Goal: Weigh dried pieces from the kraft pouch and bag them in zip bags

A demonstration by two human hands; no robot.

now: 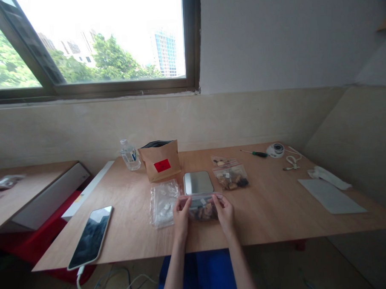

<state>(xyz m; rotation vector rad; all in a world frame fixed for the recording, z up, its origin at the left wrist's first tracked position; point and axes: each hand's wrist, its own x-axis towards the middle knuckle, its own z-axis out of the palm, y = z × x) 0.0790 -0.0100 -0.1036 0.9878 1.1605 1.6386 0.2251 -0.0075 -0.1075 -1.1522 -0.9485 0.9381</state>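
Observation:
Both my hands hold a small clear zip bag (202,208) of brown bits just above the wooden table (279,204). My left hand (181,215) pinches the bag's left top corner. My right hand (224,211) pinches its right top corner. A small silver scale (198,182) lies just behind the bag. A pile of empty clear bags (163,202) lies to the left of my left hand. Two filled zip bags (231,176) rest to the right of the scale.
A brown paper pouch with a red label (161,161) and a water bottle (130,155) stand at the back. A phone on a cable (91,236) lies at the front left. A screwdriver (254,153), a white round device (275,150) and white sheets (331,196) lie right.

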